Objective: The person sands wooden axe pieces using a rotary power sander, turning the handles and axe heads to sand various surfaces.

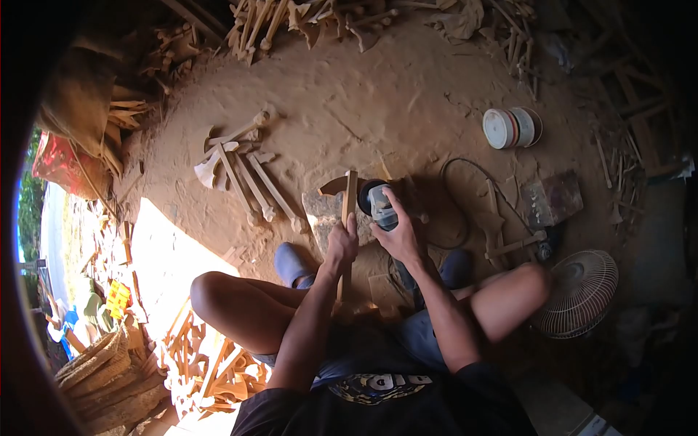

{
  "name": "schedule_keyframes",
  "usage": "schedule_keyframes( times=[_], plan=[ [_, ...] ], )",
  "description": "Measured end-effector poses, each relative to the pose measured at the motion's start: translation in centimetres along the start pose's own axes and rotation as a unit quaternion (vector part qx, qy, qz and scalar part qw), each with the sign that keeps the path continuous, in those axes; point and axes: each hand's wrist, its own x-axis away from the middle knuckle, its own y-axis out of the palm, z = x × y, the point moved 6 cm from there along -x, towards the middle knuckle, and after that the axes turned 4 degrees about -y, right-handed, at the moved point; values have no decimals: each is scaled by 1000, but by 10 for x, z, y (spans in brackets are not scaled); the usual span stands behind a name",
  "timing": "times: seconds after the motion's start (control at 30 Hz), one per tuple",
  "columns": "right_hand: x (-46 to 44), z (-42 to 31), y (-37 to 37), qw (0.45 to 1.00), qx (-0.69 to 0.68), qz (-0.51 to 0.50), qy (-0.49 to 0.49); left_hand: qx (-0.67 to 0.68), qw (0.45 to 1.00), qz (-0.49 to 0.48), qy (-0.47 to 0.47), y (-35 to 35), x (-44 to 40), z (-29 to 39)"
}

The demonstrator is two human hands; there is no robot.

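Note:
My left hand (343,241) is wrapped round a long pale bone (350,190) with flat, squared-looking sides, held lengthwise away from me. Its lower end runs back between my legs, partly behind my forearm. In my right hand (400,234) is an angle grinder (381,208), its body grey and dark. The grinder's dark round disc (368,195) sits close beside the bone's right side; whether they touch I cannot tell. Beneath both lies a worn block (317,211), mostly covered, with a curved brown piece (333,186) on top.
Several loose bones (251,182) lie ahead on the left, with more heaped at the back (291,18) and lower left (211,363). A white bucket (499,129) lies on the sandy ground. At right are a cable (465,161), a box-like block (554,198) and a fan (580,294).

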Motion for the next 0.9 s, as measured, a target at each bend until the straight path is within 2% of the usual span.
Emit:
schedule_keyframes(
  times=[0.07, 0.2, 0.37, 0.47, 0.63, 0.7, 0.73, 0.77, 0.83, 0.9],
  plan=[
    [0, 1, 1, 1000, -11, -10, 7, 6, 1000, -6, -9, -1, 2, 3],
    [7, 2, -4, 996, 60, 37, -57, -2, 1000, -15, 18, 2, -5, -5],
    [19, 5, -8, 999, -30, 22, -17, 3, 1000, -6, 1, -3, 2, 6],
    [29, 2, -18, 999, -39, 14, 12, 17, 998, -38, -51, -3, -2, 3],
    [42, -21, -74, 996, -9, 93, 17, 12, 999, -17, 25, -12, -18, 12],
    [45, -28, -104, 990, 13, 130, 53, -137, 969, 29, 205, -20, -42, 19],
    [47, -35, -118, 985, 5, 169, 20, -153, 966, 37, 204, -21, -57, 16],
    [51, -38, -133, 979, 38, 200, -3, -172, 950, 39, 257, -24, -67, 23],
    [57, -38, -155, 970, 40, 238, 2, -277, 942, -22, 190, -28, -77, 47],
    [61, -46, -169, 964, 64, 257, -3, -362, 897, -16, 253, -16, -89, 67]
  ],
)
